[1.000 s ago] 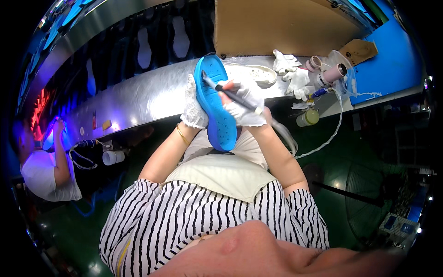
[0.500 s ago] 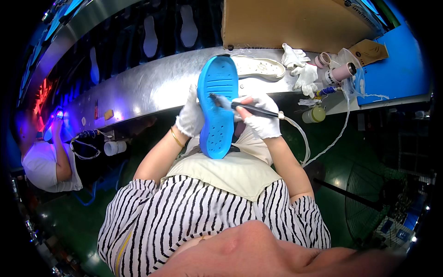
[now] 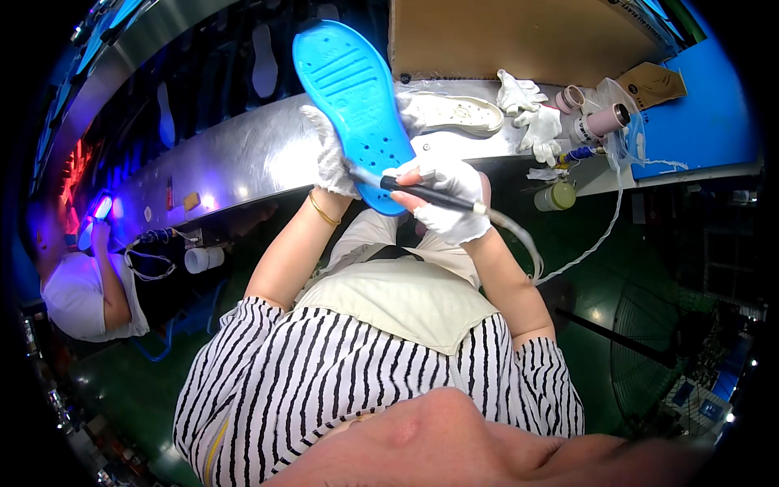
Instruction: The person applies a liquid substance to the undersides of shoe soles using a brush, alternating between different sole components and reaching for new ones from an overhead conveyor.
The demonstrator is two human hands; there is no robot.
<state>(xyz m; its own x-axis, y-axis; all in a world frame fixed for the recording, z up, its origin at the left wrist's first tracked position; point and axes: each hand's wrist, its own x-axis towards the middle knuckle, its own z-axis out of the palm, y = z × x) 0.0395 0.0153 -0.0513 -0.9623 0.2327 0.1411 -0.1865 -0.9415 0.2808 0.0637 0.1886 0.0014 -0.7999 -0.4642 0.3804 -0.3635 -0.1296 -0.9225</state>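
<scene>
A bright blue shoe sole (image 3: 353,89) with ridges and small holes is held up over the edge of the metal bench. My gloved left hand (image 3: 331,158) grips it along its left side, with part of the glove showing behind the right edge. In my gloved right hand (image 3: 448,183) is a black-handled brush (image 3: 438,198) with a pale tube running from its back end. The brush tip is over the sole's lower end, at its left edge; whether it touches is too blurred to tell. A white sole (image 3: 461,114) lies on the bench just behind.
White gloves (image 3: 539,135), a pink tumbler (image 3: 607,121) and a plastic bag stand right on the metal bench (image 3: 235,156). Behind is a cardboard box (image 3: 519,40). A lidded jar (image 3: 555,197) hangs below the edge. Another person (image 3: 89,284) works at left; a fan (image 3: 649,349) stands lower right.
The blue sole has moved up and away from me, its top tilting left. The brush has shifted from the sole's middle to its lower end.
</scene>
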